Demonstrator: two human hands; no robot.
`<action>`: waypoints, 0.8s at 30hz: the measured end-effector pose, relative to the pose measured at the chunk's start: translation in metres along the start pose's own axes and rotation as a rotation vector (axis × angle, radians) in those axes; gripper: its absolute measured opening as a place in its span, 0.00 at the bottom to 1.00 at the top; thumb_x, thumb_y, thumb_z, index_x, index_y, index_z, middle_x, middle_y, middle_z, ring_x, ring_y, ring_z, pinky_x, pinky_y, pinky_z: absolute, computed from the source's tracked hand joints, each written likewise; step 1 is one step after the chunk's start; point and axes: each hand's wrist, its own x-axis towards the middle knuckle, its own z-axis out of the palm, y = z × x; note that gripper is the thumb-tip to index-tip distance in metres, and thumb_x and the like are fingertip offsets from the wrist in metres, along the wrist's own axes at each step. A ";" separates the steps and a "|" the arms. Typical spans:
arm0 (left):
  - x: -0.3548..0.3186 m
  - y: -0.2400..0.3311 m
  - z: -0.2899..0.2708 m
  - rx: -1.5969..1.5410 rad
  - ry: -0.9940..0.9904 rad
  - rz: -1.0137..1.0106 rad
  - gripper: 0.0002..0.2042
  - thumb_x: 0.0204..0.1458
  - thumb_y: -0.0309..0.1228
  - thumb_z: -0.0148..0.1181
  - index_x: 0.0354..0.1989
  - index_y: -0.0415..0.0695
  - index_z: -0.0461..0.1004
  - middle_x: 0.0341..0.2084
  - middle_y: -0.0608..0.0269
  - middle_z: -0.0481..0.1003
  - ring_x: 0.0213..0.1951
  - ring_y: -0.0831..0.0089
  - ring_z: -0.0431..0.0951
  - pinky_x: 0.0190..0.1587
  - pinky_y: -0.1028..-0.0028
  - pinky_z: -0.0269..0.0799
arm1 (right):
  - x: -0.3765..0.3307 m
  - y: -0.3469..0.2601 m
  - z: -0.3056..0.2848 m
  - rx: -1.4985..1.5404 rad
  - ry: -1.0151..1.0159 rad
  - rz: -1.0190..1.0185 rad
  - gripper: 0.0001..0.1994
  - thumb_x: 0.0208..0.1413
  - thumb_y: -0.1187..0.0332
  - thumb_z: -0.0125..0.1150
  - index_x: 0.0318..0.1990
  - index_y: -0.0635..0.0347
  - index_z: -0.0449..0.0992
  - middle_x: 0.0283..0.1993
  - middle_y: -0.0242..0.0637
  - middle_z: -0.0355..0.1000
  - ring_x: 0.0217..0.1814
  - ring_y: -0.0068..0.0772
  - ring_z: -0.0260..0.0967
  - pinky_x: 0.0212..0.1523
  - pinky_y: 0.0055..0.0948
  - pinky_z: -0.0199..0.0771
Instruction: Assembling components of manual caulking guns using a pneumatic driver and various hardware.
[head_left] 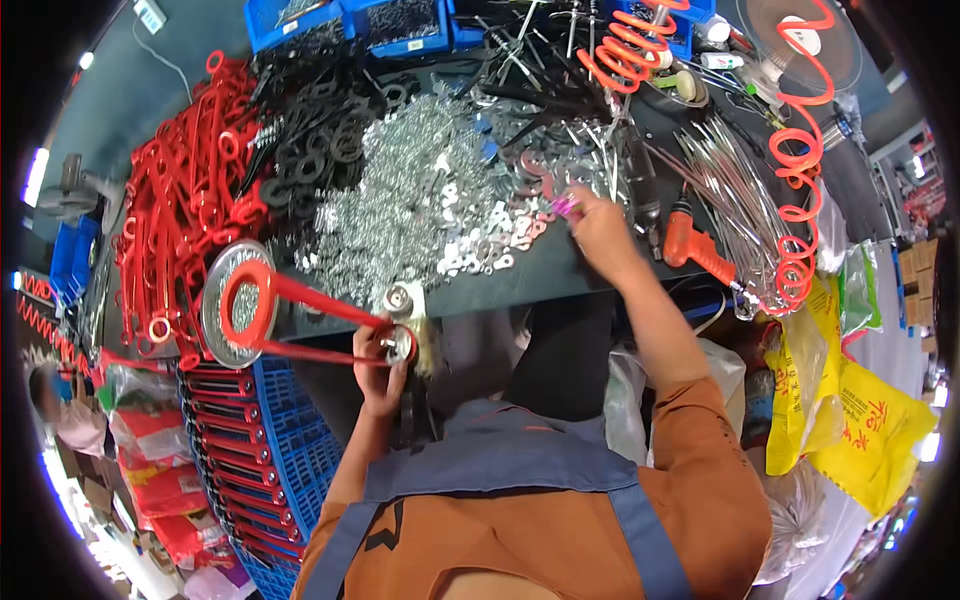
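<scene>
My left hand (376, 372) is closed around the round end of a red caulking gun frame (310, 300). The frame's two long bars run to the left and finish in a wide ring over a round metal dish (212, 335). Beside that hand, a small fixture with a silver round top (398, 299) stands at the table edge. My right hand (600, 235) is over small flat metal plates (500, 240), with pink covering at its fingertips. Those fingers are pinched together; whatever lies between them is too small to make out. A large heap of small silver parts (390, 190) spreads between the hands.
Red frames (180, 200) pile up at the left, beside black metal parts (320, 150). Blue bins (400, 25) line the back. On the right lie an orange power driver (695, 245), long metal rods (735, 180) and a coiled orange hose (797, 210). A blue crate (290, 420) stands lower left.
</scene>
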 end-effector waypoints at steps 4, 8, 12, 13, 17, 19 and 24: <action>0.005 0.004 -0.001 0.120 -0.029 0.052 0.18 0.48 0.32 0.59 0.45 0.36 0.67 0.51 0.43 0.66 0.51 0.53 0.69 0.54 0.61 0.64 | -0.044 -0.002 0.044 -0.440 -0.082 -0.017 0.09 0.46 0.71 0.60 0.36 0.62 0.73 0.35 0.43 0.70 0.37 0.49 0.72 0.34 0.39 0.74; 0.002 0.002 -0.003 0.153 -0.024 0.079 0.18 0.48 0.33 0.61 0.45 0.37 0.67 0.49 0.43 0.68 0.50 0.53 0.69 0.52 0.61 0.65 | -0.038 -0.018 0.037 -0.641 -0.032 -0.031 0.12 0.43 0.70 0.62 0.38 0.59 0.75 0.48 0.40 0.66 0.53 0.42 0.63 0.38 0.34 0.74; 0.000 0.003 -0.004 0.166 -0.015 0.068 0.19 0.48 0.36 0.62 0.43 0.37 0.68 0.48 0.43 0.68 0.49 0.53 0.70 0.52 0.61 0.65 | -0.023 -0.009 0.016 -0.360 0.206 -0.078 0.14 0.51 0.65 0.62 0.45 0.56 0.76 0.50 0.41 0.68 0.50 0.47 0.66 0.46 0.39 0.70; -0.002 0.004 -0.006 0.179 -0.016 0.053 0.19 0.48 0.37 0.62 0.43 0.37 0.68 0.48 0.43 0.68 0.49 0.53 0.70 0.52 0.61 0.65 | -0.013 0.000 0.006 -0.185 0.315 0.007 0.12 0.56 0.62 0.58 0.42 0.58 0.76 0.43 0.43 0.71 0.45 0.42 0.70 0.42 0.35 0.71; -0.010 -0.003 -0.003 0.028 0.032 -0.006 0.20 0.48 0.37 0.60 0.44 0.36 0.69 0.49 0.44 0.67 0.52 0.53 0.67 0.55 0.59 0.62 | 0.057 0.077 -0.056 0.366 0.444 0.503 0.15 0.60 0.59 0.53 0.30 0.62 0.74 0.19 0.33 0.70 0.12 0.16 0.52 0.14 0.21 0.47; -0.012 0.003 -0.006 0.044 0.034 0.019 0.19 0.48 0.37 0.59 0.44 0.36 0.70 0.50 0.44 0.66 0.54 0.54 0.66 0.56 0.59 0.61 | 0.117 0.116 -0.082 0.500 0.511 0.696 0.12 0.57 0.61 0.57 0.29 0.60 0.74 0.16 0.30 0.66 0.11 0.20 0.53 0.12 0.24 0.46; -0.005 0.001 0.001 -0.027 0.034 -0.053 0.21 0.46 0.33 0.61 0.47 0.33 0.69 0.50 0.45 0.67 0.52 0.55 0.68 0.56 0.62 0.61 | 0.174 0.162 -0.140 -0.115 0.261 0.746 0.25 0.44 0.45 0.67 0.30 0.63 0.77 0.23 0.40 0.74 0.18 0.32 0.70 0.19 0.33 0.69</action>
